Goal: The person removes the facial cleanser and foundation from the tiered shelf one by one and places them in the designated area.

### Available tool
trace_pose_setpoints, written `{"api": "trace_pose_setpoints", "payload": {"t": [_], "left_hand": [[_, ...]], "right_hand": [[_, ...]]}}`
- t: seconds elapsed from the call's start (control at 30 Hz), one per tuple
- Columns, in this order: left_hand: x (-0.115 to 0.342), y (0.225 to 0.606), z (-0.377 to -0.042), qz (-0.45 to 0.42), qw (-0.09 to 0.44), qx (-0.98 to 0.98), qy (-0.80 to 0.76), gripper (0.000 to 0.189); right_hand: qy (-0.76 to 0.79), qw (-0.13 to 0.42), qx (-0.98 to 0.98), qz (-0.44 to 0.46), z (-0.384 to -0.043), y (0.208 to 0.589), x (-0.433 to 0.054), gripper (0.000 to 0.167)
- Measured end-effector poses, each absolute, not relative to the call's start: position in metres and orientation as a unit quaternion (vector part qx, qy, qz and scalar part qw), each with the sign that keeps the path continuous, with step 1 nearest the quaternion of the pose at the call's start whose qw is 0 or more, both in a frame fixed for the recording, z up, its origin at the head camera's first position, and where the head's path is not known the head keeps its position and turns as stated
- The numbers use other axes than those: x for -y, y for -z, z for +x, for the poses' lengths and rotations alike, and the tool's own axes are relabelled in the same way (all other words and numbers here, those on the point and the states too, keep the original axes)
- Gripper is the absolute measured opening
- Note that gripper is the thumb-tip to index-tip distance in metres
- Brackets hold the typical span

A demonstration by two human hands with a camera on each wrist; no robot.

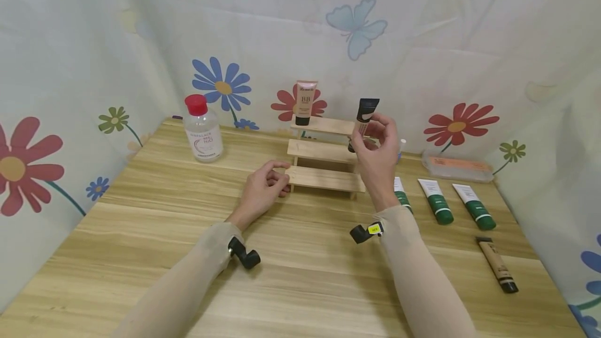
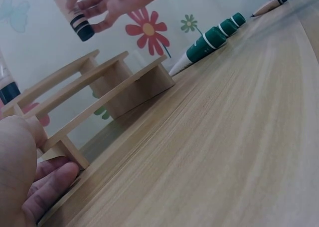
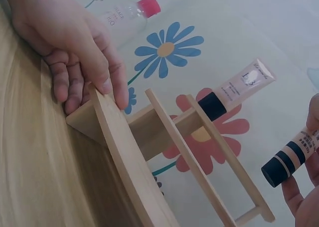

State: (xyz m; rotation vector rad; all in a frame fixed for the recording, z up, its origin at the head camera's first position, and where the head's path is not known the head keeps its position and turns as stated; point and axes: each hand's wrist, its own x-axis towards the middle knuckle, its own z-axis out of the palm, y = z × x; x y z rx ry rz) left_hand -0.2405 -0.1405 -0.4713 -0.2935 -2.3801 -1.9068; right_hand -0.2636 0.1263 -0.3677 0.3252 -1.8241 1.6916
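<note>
A three-step wooden display stand [image 1: 325, 179] stands on the table. My left hand [image 1: 264, 188] grips the left end of its lowest step; in the right wrist view the thumb lies on the step's edge. My right hand [image 1: 381, 158] pinches a beige cosmetic tube [image 3: 299, 148] with a black cap. Cap down and slightly tilted, this tube hangs over the stand's right end, apart from the steps in the left wrist view. On the left of the top step, a pinkish BB cream tube [image 1: 306, 98] stands upright on its black cap.
Left of the stand is a clear bottle [image 1: 204, 134] with a red cap. White-and-green tubes [image 1: 436, 201] lie to the right, one partly hidden by my right arm. Nearer me lies another beige tube [image 1: 497, 265]. A clear plastic case [image 1: 457, 167] sits at the back right, before the flowered curtain.
</note>
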Motion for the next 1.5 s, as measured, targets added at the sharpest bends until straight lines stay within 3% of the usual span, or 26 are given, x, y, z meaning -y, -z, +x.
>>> {"api": "trace_pose_setpoints", "payload": {"t": [0.8,1.03,1.3,1.5], "left_hand": [[0.14,0.469,-0.241,-0.098,0.047,0.78,0.617,0.029],[0.139,0.471,-0.241,-0.098,0.041,0.783,0.613,0.029],[0.138,0.472,-0.24,-0.099,0.043,0.782,0.613,0.028],[0.14,0.473,-0.241,-0.095,0.043,0.779,0.619,0.028]], "right_hand": [[-0.604,0.377,0.696,0.094,-0.232,0.376,-0.189,0.041],[-0.596,0.37,0.711,0.05,-0.219,0.381,-0.22,0.043],[-0.554,0.405,0.727,0.006,-0.208,0.388,-0.256,0.044],[-0.542,0.389,0.744,-0.017,-0.195,0.395,-0.278,0.045]]}}
